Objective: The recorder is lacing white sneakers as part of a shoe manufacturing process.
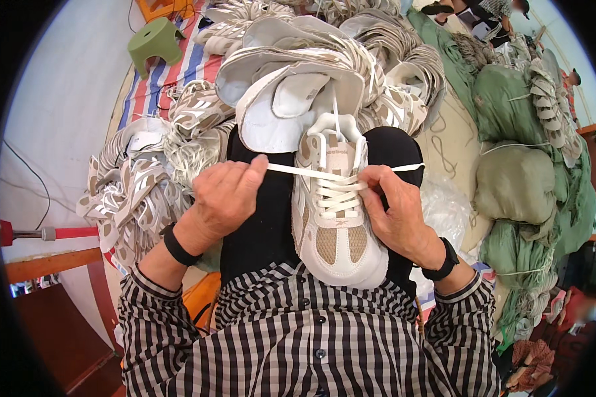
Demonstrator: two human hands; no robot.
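Observation:
A white and tan sneaker upper (341,248) rests between my knees, toe toward me, with white lacing crossed over its tongue. My left hand (228,198) is closed on one stretch of the flat white shoelace (298,171), which runs taut to the upper's eyelets. At the upper's right side, my right hand (397,208) pinches the lace near an eyelet. A loose lace end extends right past that hand, over my black-clad knee. Just beyond the upper's heel end stands a stack of nested grey-white uppers (298,86).
More uppers lie heaped at the left (136,192). A green stool (155,45) stands on a striped sheet at the far left. Tied green sacks (516,178) line the right side. Clear plastic film (447,212) lies beside my right knee. Other people show at the right edges.

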